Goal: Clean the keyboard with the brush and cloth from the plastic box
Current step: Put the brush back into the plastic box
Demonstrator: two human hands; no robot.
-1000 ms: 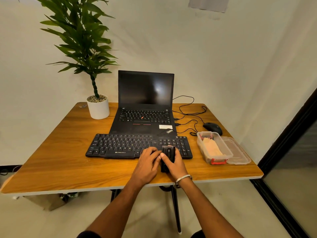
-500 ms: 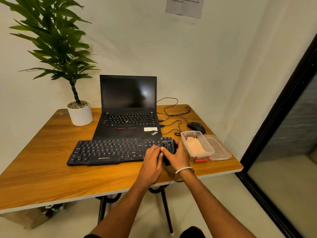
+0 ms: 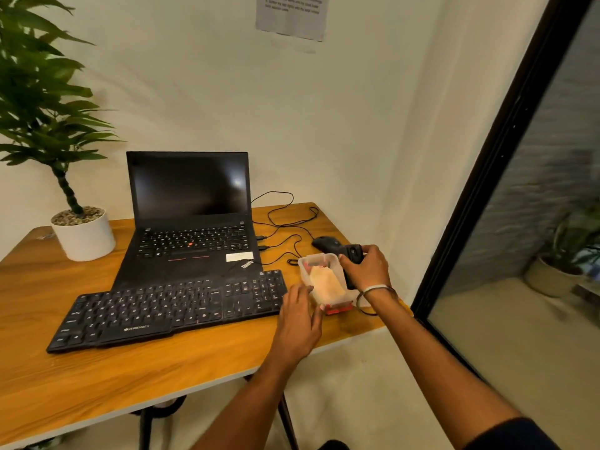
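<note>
A pale plastered wall with a paper notice [image 3: 291, 15] closes the room behind, a dark-framed glass partition [image 3: 506, 151] runs down the right, and a wooden desk [image 3: 97, 368] carries the work.

In the head view, the only one given, the keyboard [image 3: 168, 308] is seen lying with its long axis across the desk, left to right, in front of an open laptop [image 3: 190, 222]. A potted plant [image 3: 81, 233] is set at the far left. The plastic box [image 3: 324, 280] is placed just beside the keyboard's right end, its lid off; a pale folded cloth [image 3: 325, 282] is seen inside it and a red clasp at its near edge.

The brush [image 3: 352, 259], a dark chunky tool, is held by the right hand [image 3: 367, 266], whose grip is curled round it just over the box's far right rim. A black mouse [image 3: 326, 243] with its cable is seen just behind. The left hand [image 3: 300, 316] is held with relaxed, nearly straight fingers [image 3: 306, 290] at the box's left wall, holding nothing; whether the wall is touched cannot be told.

The cloth lies between the two hands and is judged to be nearer to the left one. The brush appears to be on its way back to the box, so the cloth would be taken next and carried left onto the keys.
</note>
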